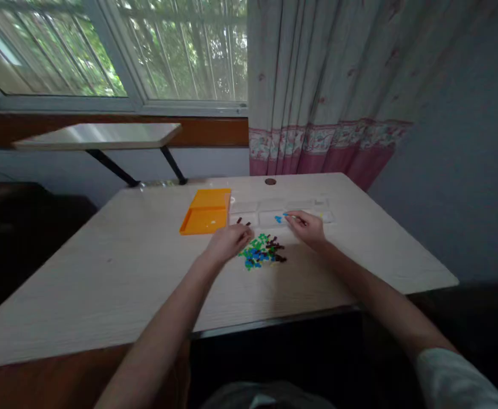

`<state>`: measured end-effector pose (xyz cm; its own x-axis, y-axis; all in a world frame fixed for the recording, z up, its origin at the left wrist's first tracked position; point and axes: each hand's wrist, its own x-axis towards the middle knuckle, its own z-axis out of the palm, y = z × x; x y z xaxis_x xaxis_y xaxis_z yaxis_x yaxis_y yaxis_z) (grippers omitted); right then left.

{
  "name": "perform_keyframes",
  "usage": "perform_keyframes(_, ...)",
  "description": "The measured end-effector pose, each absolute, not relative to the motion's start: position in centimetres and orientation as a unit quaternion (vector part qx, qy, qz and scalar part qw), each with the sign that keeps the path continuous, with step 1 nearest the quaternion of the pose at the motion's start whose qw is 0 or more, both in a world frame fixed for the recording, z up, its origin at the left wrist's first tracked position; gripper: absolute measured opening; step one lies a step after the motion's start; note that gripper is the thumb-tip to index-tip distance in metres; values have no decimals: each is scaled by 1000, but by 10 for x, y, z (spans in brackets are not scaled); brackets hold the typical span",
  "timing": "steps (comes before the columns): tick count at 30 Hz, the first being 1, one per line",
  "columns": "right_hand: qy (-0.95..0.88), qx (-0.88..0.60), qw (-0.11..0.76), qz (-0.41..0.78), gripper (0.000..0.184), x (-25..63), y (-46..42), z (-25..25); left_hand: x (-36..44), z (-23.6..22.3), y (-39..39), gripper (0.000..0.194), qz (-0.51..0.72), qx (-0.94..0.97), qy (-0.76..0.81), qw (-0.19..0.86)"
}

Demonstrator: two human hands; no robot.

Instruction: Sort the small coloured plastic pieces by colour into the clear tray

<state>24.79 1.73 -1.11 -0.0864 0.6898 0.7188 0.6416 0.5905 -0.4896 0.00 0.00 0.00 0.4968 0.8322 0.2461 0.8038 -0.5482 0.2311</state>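
A mixed pile of small green, blue, dark brown and pale yellow pieces (260, 253) lies on the table. At its upper left edge is my left hand (231, 238), fingers curled together; what they hold, if anything, is hidden. Behind the pile stands a clear compartment tray (270, 205). Over its front row my right hand (307, 226) pinches a small blue piece (285, 214). Other blue pieces (278, 219) lie in the compartment just left of those fingertips. Two dark brown pieces (239, 220) rest in the front left compartment, beyond my left hand.
An orange open case (208, 211) lies left of the clear tray, with small pale bits inside. A round dark spot (270, 182) marks the table (146, 272) near its back edge. At the back left, a raised shelf (104, 135) stands on black legs.
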Motion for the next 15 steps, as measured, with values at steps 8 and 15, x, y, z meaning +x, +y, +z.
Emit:
perform_keyframes(8, -727, -527, 438, 49, 31, 251, 24, -15, -2, -1, 1, 21, 150, 871, 463, 60)
perform_keyframes(15, -722, -598, 343, 54, 34, 253, 26, -12, -2, -3, 2, 22, 142, 876, 457, 56)
